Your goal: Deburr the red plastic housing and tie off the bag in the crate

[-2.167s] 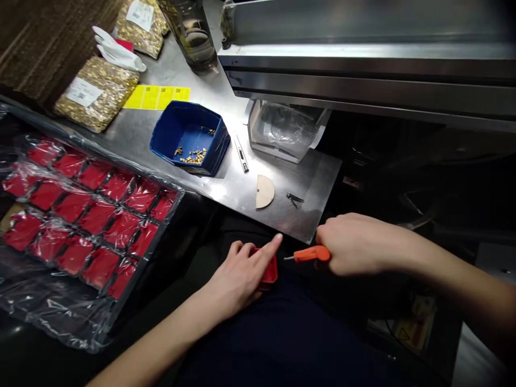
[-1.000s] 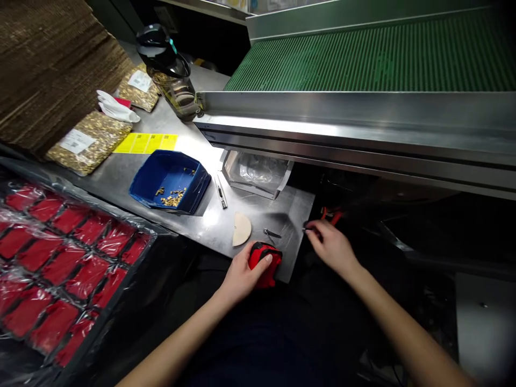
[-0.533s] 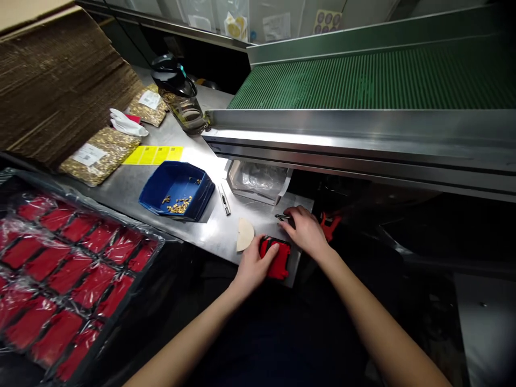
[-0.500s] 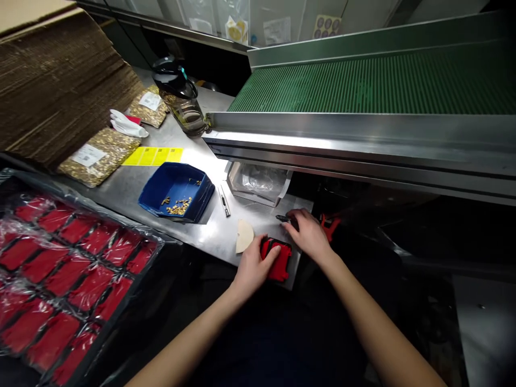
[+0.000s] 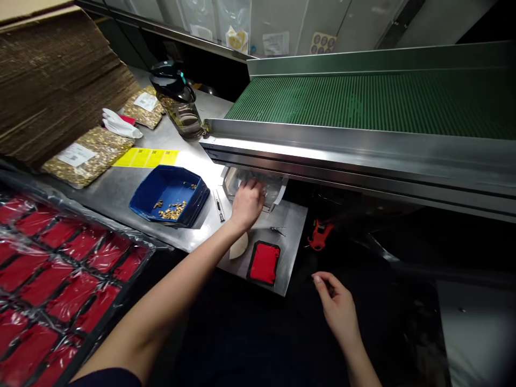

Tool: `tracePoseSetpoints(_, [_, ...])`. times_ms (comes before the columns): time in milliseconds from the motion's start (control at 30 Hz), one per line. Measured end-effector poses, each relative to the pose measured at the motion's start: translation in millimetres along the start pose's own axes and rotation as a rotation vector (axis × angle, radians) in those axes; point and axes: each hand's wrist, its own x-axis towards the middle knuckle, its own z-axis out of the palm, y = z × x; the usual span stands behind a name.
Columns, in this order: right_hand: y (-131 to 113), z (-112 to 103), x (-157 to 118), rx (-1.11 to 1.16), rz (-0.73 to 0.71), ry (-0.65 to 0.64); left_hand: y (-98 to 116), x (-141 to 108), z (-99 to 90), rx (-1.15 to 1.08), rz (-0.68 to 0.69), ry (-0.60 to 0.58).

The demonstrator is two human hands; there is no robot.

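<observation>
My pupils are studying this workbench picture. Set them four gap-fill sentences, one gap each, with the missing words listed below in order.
1. The ____ hand is at the pale bin of clear plastic.
2. Small golden pieces lie in the ____ bin.
3. In the picture, the red-and-black piece lies to the ____ of the pale half-disc.
4. The conveyor's ribbed belt is coloured ____.

Missing words: left; blue; right; green.

Bits (image 5: 172,211): lie in the bin (image 5: 169,188)
Label strip (image 5: 147,158): lies just behind the bin
Knife (image 5: 218,206): lies just right of the bin
Case (image 5: 264,263): lies right and in front of the bin
</observation>
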Motion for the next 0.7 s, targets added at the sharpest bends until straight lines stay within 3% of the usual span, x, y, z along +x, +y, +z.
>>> tracePoseSetpoints(100, [-20,5,-5,0.052,-0.003,-0.008,4,-7,-16.7,-0.029,-0.051,0.052])
tracePoseSetpoints(200, [-60,6,-9,0.102,-0.073,-0.024,15,-44,-48.1,-0.133,-0.136,0.055])
tracePoseSetpoints(333, [-130,14,-4,0.143,-0.311,-0.081,32,-96,-72.2,-0.59,-0.519,-0.193])
tracePoseSetpoints(433, [-165,24,9,0.008,-0.357,-0.249,43,-124,-67.2,-0.724,-0.629,-0.337])
tracePoseSetpoints(500, [-171,29,17,-0.07,-0.298,-0.448,47,-136,-60.9,-0.777,-0.621,-0.422])
tracePoseSetpoints(600, [-155,25,23,-0.024,-0.241,-0.668,47,-146,-58.6,-0.834,-0.591,-0.532])
tracePoseSetpoints(633, [-146,21,22,-0.036,-0.224,-0.641,45,-148,-60.1,-0.844,-0.591,-0.545])
tracePoseSetpoints(700, [-128,14,17,-0.161,-0.173,-0.435,42,-153,-64.5,-0.737,-0.542,-0.551])
